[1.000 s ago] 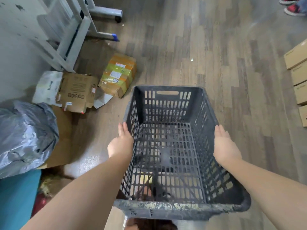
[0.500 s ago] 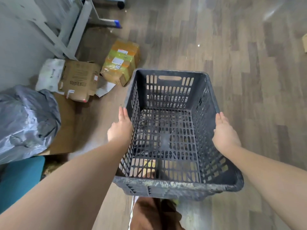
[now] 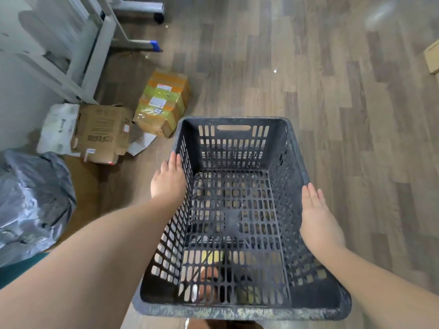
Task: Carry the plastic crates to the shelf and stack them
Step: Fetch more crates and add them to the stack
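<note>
Crate (image 3: 237, 210) clamped btwn flat palms, left hand (image 3: 168, 179) + right hand (image 3: 317, 217), fingers straight on side walls; spreads load for carry; nothing inside.

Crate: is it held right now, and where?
Yes. The dark plastic crate is carried between both palms: left hand and right hand press flat against its long side walls.

— Dark grey slotted crate (image 3: 234, 210), pale-speckled near rim?
— Yes. Over grey-brown wood-plank floor (image 3: 332, 103).
— Yellow-and-orange taped parcel (image 3: 164, 103), plain brown carton (image 3: 102, 134)?
— Both. Also silvery-grey bag (image 3: 31, 205), white frame (image 3: 90, 55) tipped blue.
</note>
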